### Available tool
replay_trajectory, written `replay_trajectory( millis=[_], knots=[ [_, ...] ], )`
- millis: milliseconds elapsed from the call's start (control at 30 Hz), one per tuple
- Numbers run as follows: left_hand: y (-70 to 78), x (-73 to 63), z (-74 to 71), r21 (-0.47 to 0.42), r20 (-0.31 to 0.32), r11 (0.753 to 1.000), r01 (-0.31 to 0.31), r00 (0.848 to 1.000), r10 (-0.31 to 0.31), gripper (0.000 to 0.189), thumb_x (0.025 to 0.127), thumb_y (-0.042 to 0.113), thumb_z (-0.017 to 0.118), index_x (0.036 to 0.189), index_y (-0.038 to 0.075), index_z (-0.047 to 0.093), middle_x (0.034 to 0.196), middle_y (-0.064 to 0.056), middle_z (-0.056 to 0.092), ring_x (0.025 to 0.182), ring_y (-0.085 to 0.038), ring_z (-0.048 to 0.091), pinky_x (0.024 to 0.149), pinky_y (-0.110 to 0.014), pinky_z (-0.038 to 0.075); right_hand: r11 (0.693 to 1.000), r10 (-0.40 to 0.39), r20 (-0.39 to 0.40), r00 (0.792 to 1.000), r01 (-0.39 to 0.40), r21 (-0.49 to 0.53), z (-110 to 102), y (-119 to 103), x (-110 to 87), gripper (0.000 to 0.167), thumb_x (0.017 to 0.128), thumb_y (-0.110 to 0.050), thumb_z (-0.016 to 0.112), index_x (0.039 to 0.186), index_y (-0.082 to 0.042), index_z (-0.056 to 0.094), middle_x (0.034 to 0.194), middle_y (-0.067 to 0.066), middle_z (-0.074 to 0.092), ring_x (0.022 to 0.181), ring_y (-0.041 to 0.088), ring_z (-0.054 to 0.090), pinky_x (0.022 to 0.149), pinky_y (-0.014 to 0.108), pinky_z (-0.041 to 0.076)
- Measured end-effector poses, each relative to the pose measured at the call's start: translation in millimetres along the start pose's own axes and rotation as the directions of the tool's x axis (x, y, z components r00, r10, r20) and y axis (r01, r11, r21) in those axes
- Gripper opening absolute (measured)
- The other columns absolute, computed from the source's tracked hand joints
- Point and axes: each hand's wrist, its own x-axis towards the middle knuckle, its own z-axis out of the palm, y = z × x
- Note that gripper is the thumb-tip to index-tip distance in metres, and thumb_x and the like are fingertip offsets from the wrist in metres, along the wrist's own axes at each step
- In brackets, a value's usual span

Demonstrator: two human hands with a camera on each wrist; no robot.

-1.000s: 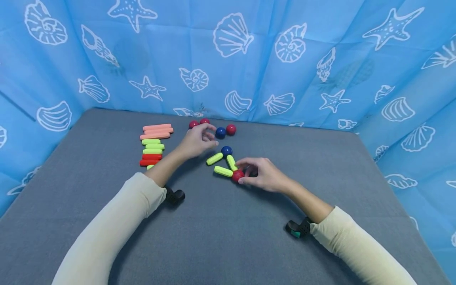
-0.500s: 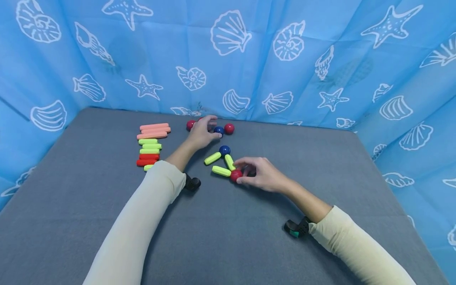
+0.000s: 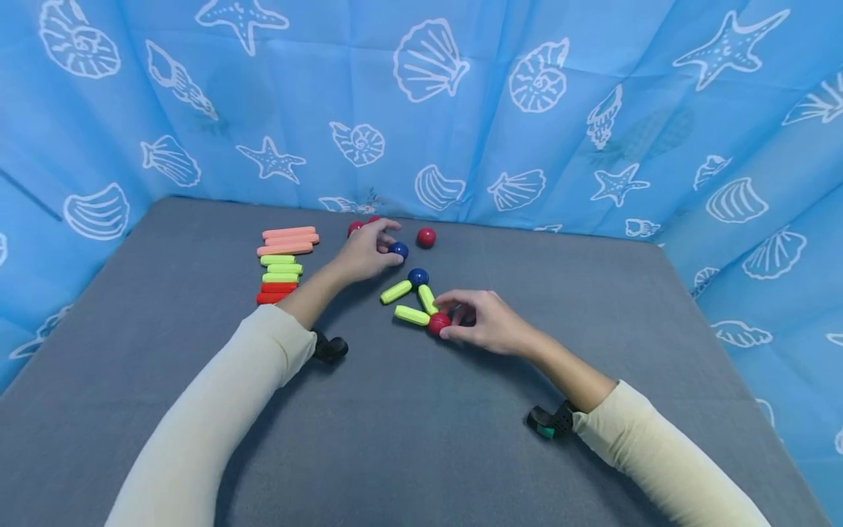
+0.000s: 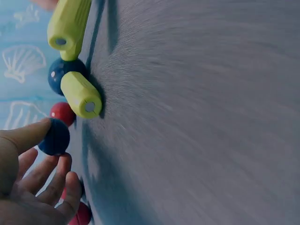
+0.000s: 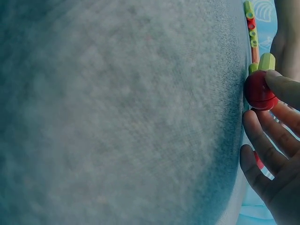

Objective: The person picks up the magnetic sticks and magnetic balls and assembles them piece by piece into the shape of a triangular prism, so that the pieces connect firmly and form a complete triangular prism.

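My left hand [image 3: 364,251] pinches a blue ball [image 4: 56,139] between thumb and fingers, towards the back of the table. My right hand [image 3: 490,322] holds a red ball [image 5: 259,91] with thumb and fingertips. Two yellow-green sticks meet that ball: one stick [image 3: 411,315] points left, the other stick [image 3: 426,298] runs up to a second blue ball [image 3: 418,277]. From this blue ball a third yellow-green stick [image 4: 81,94] slants down to the left, its far end free with a grey disc in it.
At the back, a lone red ball [image 3: 426,237] lies right of my left hand; more red balls [image 3: 356,228] are partly hidden behind it. Salmon sticks [image 3: 290,239], yellow-green sticks [image 3: 283,269] and red sticks [image 3: 277,293] lie in a row at left. A blue curtain [image 3: 461,110] borders the grey table.
My left hand reached to the loose blue ball at the back, took hold of it and drew it left and slightly nearer. The right hand stayed at the red ball.
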Motion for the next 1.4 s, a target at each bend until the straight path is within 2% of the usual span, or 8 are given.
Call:
replay_trajectory(
  millis=[167, 300, 500, 600, 767, 1033, 1233, 1400],
  knots=[
    [-4.0, -29.2, -14.1, -0.025, 0.050, 0.999, -0.035, 0.998, 0.036, 0.056, 0.091, 0.013, 0.073, 0.142, 0.008, 0.049, 0.125, -0.013, 0.064, 0.114, -0.029, 0.059, 0.099, -0.046, 0.047, 1.000, 0.010, 0.005, 1.000, -0.010, -0.010, -0.8, 0.1, 0.1, 0.047, 0.088, -0.015, 0.077, 0.130, -0.004, 0.062, 0.119, 0.009, 0.067, 0.093, 0.018, 0.064, 0.081, 0.037, 0.055],
    [-9.3, -49.5, -19.9, -0.023, 0.086, 0.997, -0.075, 0.993, 0.077, 0.058, 0.090, 0.014, 0.075, 0.142, 0.009, 0.050, 0.122, -0.012, 0.065, 0.110, -0.027, 0.059, 0.096, -0.045, 0.050, 1.000, 0.017, 0.007, 1.000, -0.017, -0.013, -1.1, 1.4, -1.3, 0.047, 0.087, -0.014, 0.077, 0.130, -0.004, 0.062, 0.119, 0.008, 0.067, 0.093, 0.019, 0.064, 0.081, 0.036, 0.055],
    [-13.4, -71.5, -19.0, 0.019, 0.139, 0.988, -0.155, 0.979, 0.151, 0.059, 0.087, 0.013, 0.078, 0.140, 0.008, 0.052, 0.119, -0.008, 0.067, 0.104, -0.023, 0.063, 0.090, -0.041, 0.054, 1.000, 0.011, -0.001, 1.000, -0.011, -0.014, -1.2, 3.1, -2.4, 0.047, 0.087, -0.013, 0.078, 0.130, -0.005, 0.062, 0.118, 0.008, 0.067, 0.093, 0.018, 0.064, 0.080, 0.035, 0.055],
    [-12.0, -79.5, -14.9, 0.003, 0.175, 0.983, -0.186, 0.968, 0.183, 0.058, 0.086, 0.012, 0.078, 0.139, 0.008, 0.053, 0.119, -0.008, 0.067, 0.104, -0.022, 0.064, 0.088, -0.039, 0.055, 1.000, 0.009, -0.002, 1.000, -0.009, -0.019, -1.6, 2.7, -2.3, 0.047, 0.087, -0.013, 0.077, 0.130, -0.004, 0.062, 0.119, 0.008, 0.067, 0.093, 0.018, 0.064, 0.080, 0.036, 0.055],
    [-9.0, -85.7, -7.9, -0.026, 0.222, 0.977, -0.212, 0.952, 0.212, 0.056, 0.087, 0.012, 0.077, 0.137, 0.009, 0.053, 0.121, -0.007, 0.066, 0.105, -0.021, 0.064, 0.088, -0.037, 0.055, 0.999, 0.034, 0.003, 0.999, -0.034, -0.030, -1.5, 1.6, -2.4, 0.048, 0.087, -0.014, 0.077, 0.131, -0.006, 0.061, 0.119, 0.006, 0.067, 0.093, 0.016, 0.064, 0.080, 0.035, 0.055],
    [-10.9, -88.5, -4.5, -0.019, 0.209, 0.979, -0.202, 0.957, 0.201, 0.059, 0.085, 0.009, 0.078, 0.138, 0.007, 0.053, 0.124, -0.009, 0.063, 0.105, -0.022, 0.063, 0.089, -0.037, 0.055, 1.000, 0.010, 0.004, 1.000, -0.010, -0.018, -0.4, 0.9, -1.0, 0.048, 0.087, -0.015, 0.077, 0.132, -0.004, 0.061, 0.121, 0.009, 0.067, 0.094, 0.018, 0.064, 0.081, 0.037, 0.055],
    [-11.4, -86.8, -3.8, -0.002, 0.220, 0.988, -0.156, 0.963, 0.153, 0.070, 0.084, 0.010, 0.079, 0.145, 0.008, 0.046, 0.133, -0.014, 0.055, 0.101, -0.022, 0.062, 0.087, -0.036, 0.055, 1.000, 0.009, 0.011, 1.000, -0.009, -0.015, 0.0, 0.1, -0.2, 0.049, 0.088, -0.015, 0.077, 0.132, -0.002, 0.060, 0.121, 0.011, 0.067, 0.094, 0.020, 0.064, 0.081, 0.039, 0.055],
    [-8.0, -83.0, -4.8, 0.018, 0.282, 0.994, -0.104, 0.955, 0.095, 0.074, 0.088, 0.015, 0.075, 0.151, 0.008, 0.037, 0.134, -0.014, 0.056, 0.110, -0.024, 0.058, 0.096, -0.042, 0.050, 1.000, 0.017, 0.008, 1.000, -0.017, -0.018, 0.4, -0.7, -0.2, 0.048, 0.088, -0.015, 0.076, 0.131, -0.003, 0.060, 0.119, 0.010, 0.067, 0.093, 0.019, 0.064, 0.080, 0.038, 0.055]
  ],
)
